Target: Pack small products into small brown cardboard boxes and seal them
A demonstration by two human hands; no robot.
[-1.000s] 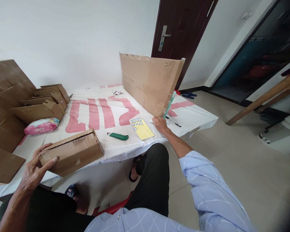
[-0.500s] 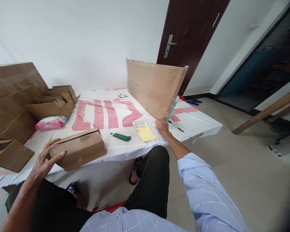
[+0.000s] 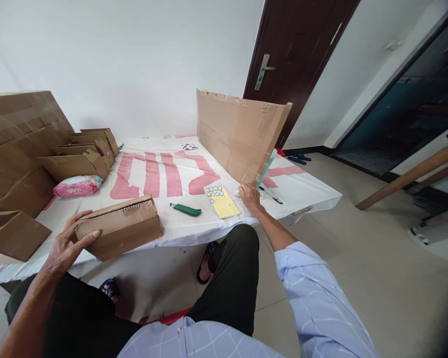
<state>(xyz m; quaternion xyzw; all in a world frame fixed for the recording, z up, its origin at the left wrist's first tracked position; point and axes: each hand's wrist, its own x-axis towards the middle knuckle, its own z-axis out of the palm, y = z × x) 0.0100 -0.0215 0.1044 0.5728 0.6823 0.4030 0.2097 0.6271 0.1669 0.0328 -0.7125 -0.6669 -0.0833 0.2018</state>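
Observation:
My left hand point(image 3: 69, 241) grips the left end of a small closed cardboard box point(image 3: 121, 226), thumb on its near side and fingers over the far top edge. The box lies at the table's front edge. My right hand point(image 3: 250, 197) is closed low on the table, beside a yellow sheet point(image 3: 224, 202) with small pale stickers along its top. Something whitish shows at its fingertips, too small to name. Between the box and the sheet lies a green utility knife point(image 3: 186, 209). A black pen point(image 3: 272, 195) rests just right of my right hand.
A large cardboard panel point(image 3: 242, 132) stands upright behind my right hand, a green strip point(image 3: 267, 169) at its near edge. To the left are a big cardboard box point(image 3: 18, 134), smaller open boxes point(image 3: 72, 164), a pink packet point(image 3: 77, 187) and another box point(image 3: 17, 236). White cloth point(image 3: 160, 144) covers the table.
The view has shifted very slightly. Both hands stay where they were, the left on the box and the right closed beside the yellow sheet.

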